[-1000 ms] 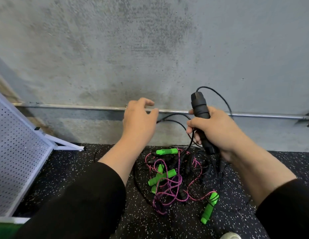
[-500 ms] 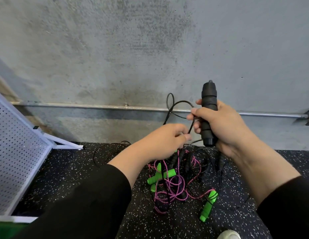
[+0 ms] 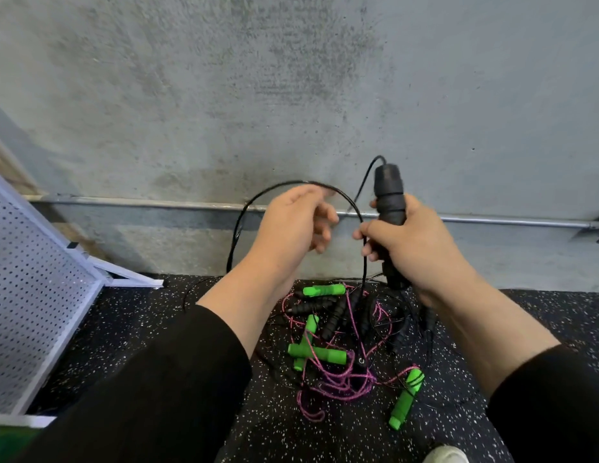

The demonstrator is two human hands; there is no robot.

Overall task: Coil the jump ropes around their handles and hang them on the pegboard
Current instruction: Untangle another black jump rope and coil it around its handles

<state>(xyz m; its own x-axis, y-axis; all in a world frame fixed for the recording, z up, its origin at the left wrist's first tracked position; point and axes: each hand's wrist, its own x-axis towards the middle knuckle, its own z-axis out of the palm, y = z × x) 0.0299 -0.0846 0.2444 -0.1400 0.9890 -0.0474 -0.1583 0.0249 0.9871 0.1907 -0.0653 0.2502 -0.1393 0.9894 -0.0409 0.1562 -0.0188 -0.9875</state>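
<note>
Rope pile (image 3: 345, 332) sits on the floor (image 3: 542, 315) near the wall (image 3: 291, 78), pegboard (image 3: 30, 295) leaning off to its left. Both hands are above the pile, left hand (image 3: 291, 225) just beside the right hand (image 3: 408, 242), handle (image 3: 390, 208) upright in the right.
</note>
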